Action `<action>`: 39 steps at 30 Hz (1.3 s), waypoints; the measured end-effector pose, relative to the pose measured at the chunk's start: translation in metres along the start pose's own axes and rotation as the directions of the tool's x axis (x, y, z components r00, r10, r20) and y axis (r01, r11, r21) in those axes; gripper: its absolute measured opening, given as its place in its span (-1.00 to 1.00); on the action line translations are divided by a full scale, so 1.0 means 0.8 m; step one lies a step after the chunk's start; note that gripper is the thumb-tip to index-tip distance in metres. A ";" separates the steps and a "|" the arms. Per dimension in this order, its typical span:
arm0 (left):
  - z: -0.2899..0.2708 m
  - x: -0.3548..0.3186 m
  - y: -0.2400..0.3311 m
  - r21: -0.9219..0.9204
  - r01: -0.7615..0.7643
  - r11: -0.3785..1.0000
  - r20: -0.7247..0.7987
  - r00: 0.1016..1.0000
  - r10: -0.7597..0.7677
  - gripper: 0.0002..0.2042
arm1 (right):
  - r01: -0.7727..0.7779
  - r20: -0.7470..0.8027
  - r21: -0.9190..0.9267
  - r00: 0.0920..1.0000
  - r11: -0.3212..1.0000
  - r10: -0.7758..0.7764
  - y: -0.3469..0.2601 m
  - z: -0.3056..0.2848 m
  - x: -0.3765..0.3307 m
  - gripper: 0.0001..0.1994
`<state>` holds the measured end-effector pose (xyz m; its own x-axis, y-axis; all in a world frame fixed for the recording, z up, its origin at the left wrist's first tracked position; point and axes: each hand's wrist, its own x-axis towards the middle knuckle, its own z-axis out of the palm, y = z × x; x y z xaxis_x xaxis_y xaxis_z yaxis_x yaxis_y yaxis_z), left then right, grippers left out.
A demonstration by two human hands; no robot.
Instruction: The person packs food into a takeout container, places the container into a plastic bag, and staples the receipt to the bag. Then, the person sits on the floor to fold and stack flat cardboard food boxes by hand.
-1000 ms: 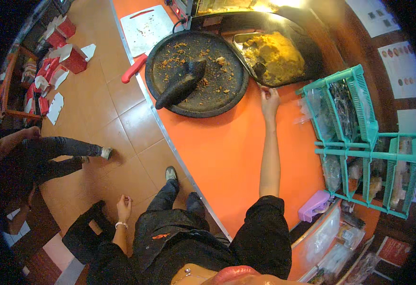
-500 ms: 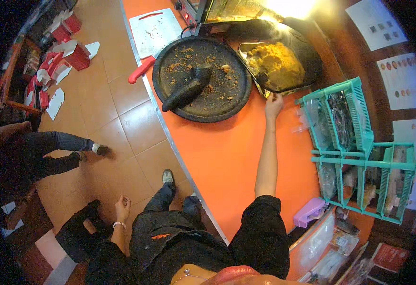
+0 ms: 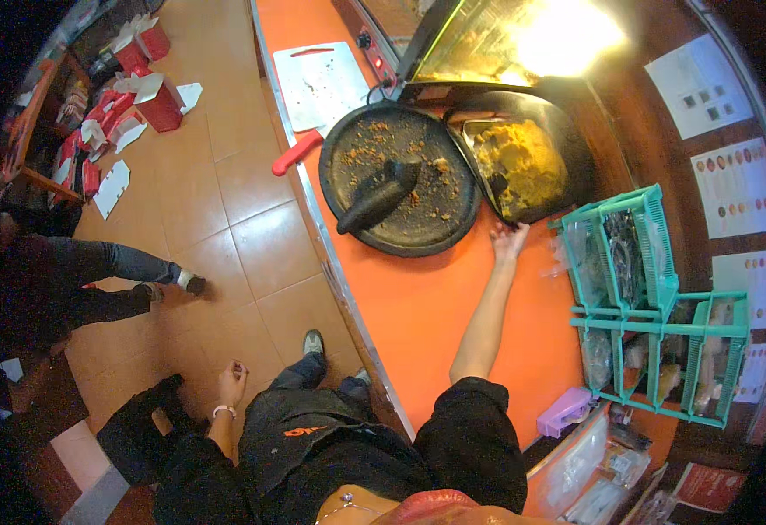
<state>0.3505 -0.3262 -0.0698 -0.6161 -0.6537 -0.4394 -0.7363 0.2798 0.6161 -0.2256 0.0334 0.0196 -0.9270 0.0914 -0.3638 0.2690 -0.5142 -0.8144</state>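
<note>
My right hand (image 3: 509, 242) is stretched over the orange counter, its fingers apart at the near edge of a dark pan (image 3: 551, 214). A heap of yellow, crumbly food (image 3: 523, 166) fills much of that pan. Whether the fingertips touch the rim is hard to tell. Just left of the pan stands a wide black stone mortar (image 3: 400, 249) with brown crumbs scattered over it. Its stone pestle (image 3: 378, 199) lies inside. My left hand (image 3: 232, 383), with a bracelet at the wrist, hangs low beside my body over the floor, fingers curled and nothing visible in them.
Beyond the mortar are a white cutting board (image 3: 320, 83) and a red handle (image 3: 297, 153) jutting over the counter edge. Teal baskets (image 3: 654, 319) and a purple tape dispenser (image 3: 566, 411) stand at right. A lit display case (image 3: 488, 44) is behind. Another person's legs (image 3: 111, 262) are at left.
My right hand's fingers were pinched at the pan's near edge and are now spread there. The whole view has shifted, with the counter's far end lower in the picture. My left hand still hangs down.
</note>
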 end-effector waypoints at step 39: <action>-0.337 0.655 0.077 -0.050 -0.103 0.993 -0.467 0.882 0.068 -0.83 | 0.487 -0.068 -0.873 -0.182 -0.030 -0.981 0.051 0.497 -0.089 -0.68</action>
<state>0.0578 -0.8407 -0.0856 -0.4627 -0.8856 -0.0404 -0.6538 0.3101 0.6902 -0.2521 -0.3332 0.1919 -0.0769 0.5456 0.8345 -0.2315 0.8044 -0.5472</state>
